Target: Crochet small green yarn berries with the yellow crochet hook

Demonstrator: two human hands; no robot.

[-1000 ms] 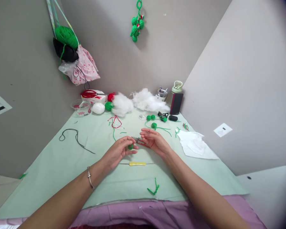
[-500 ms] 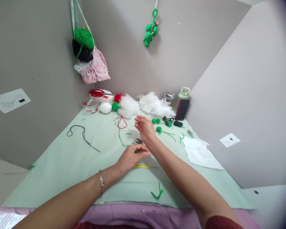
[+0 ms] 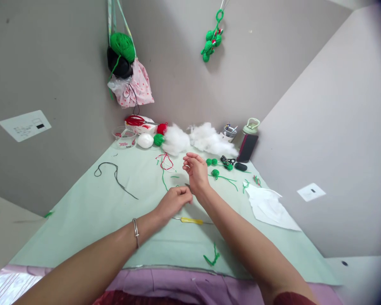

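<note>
My left hand [image 3: 175,201] is closed in a pinch above the middle of the table. A strand of green yarn [image 3: 164,173] runs from a green yarn ball [image 3: 159,140] down to it, and its fingers hide the piece they grip. Just beyond, my right hand [image 3: 197,171] is raised with the fingers apart and slightly bent; nothing shows in it. A dark scissor tip [image 3: 187,185] pokes out between the two hands. On the cloth below them lies a crochet hook [image 3: 192,220] with a yellow handle.
Small green crocheted balls [image 3: 215,173] with yarn tails lie right of my hands. White stuffing [image 3: 209,140] is heaped at the back. A black cord [image 3: 116,176] lies left, a white cloth [image 3: 269,205] right, and green yarn scraps [image 3: 212,256] in front.
The view has shifted slightly. My left hand has turned, so the green bit between its fingers is now hidden, and more of the crochet hook shows. My right hand stays raised.
</note>
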